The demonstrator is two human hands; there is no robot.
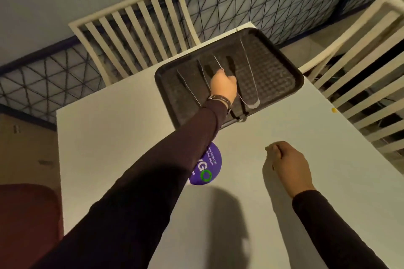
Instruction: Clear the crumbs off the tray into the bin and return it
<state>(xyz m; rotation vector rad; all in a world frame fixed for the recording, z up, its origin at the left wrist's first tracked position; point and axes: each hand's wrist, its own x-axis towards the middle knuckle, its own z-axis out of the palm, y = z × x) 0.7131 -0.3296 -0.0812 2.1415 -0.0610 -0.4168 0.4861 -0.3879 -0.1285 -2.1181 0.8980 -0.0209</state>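
A black textured tray (282,76) lies at the far end of the white table (131,137), its far corner past the table edge. Metal tongs lie on it: one pair at the right (249,87) and thin arms at the left (189,87). My left hand (224,87) reaches over the middle of the tray, fingers closed around another pair of tongs (218,64) whose arm sticks out beyond the knuckles. My right hand (286,164) hovers over the near table with curled fingers and holds nothing. Crumbs cannot be made out on the tray.
A round purple sticker (208,166) sits on the table under my left forearm. White slatted chairs stand beyond the table (135,28) and to the right (360,76). A small yellow speck (333,110) lies near the right edge. A dark red seat (26,214) is at lower left.
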